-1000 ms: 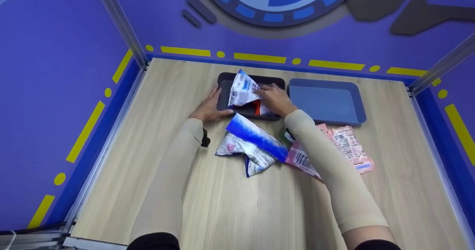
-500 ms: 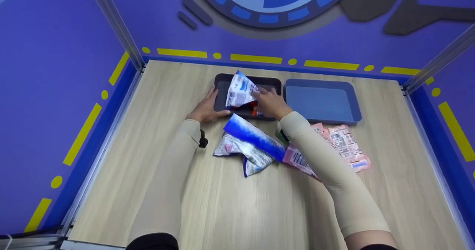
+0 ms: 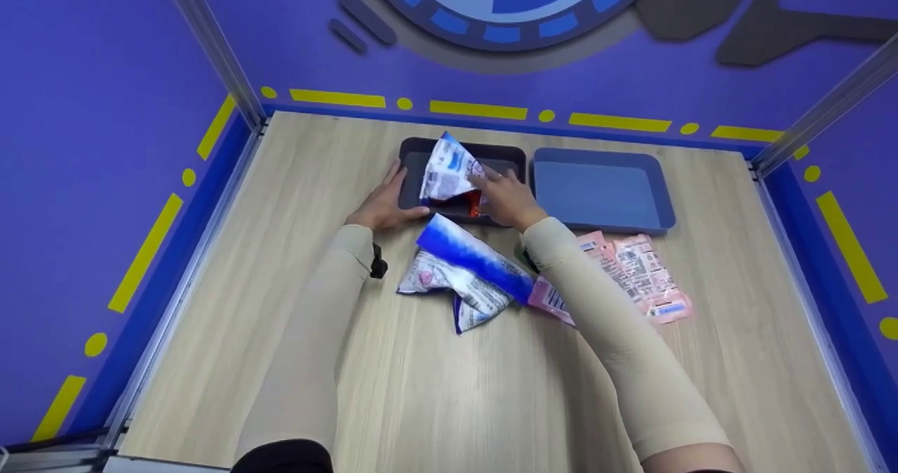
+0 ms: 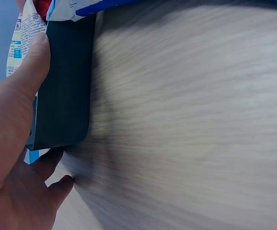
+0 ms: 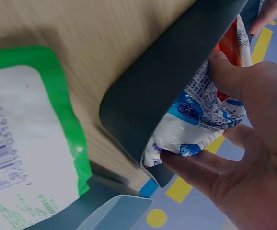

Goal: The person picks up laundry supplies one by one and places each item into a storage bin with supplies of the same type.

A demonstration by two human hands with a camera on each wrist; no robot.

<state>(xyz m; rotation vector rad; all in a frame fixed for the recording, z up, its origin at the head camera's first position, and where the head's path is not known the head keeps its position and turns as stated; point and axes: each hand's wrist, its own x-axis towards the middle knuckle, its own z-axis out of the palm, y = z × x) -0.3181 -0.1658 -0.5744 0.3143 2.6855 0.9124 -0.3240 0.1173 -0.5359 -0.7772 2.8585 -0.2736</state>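
My left hand (image 3: 382, 206) rests against the left end of a dark grey tray (image 3: 412, 161). Its fingers extend along the outer side, and the thumb lies on the near rim. Inside the tray, a white-and-blue snack bag (image 3: 446, 171) leans with its pointed corner up. At the tray's right part, my right hand (image 3: 511, 199) grips another white-and-blue snack bag (image 5: 196, 115) with an orange-red patch. The right wrist view shows the thumb on one face of it and fingers at its lower end. My hand hides much of this bag in the head view.
A blue-grey tray (image 3: 603, 192) stands just right of the dark one. In front lie a blue-and-white bag (image 3: 477, 255), more white packaging (image 3: 428, 273) and pink bags (image 3: 638, 276). A green-edged white bag (image 5: 28, 124) is largely under my right forearm. Blue walls enclose the table.
My right hand has lowered slightly over the snack bag in the dark tray and covers more of it. My left hand stays at the tray's left end. The head view has shifted slightly.
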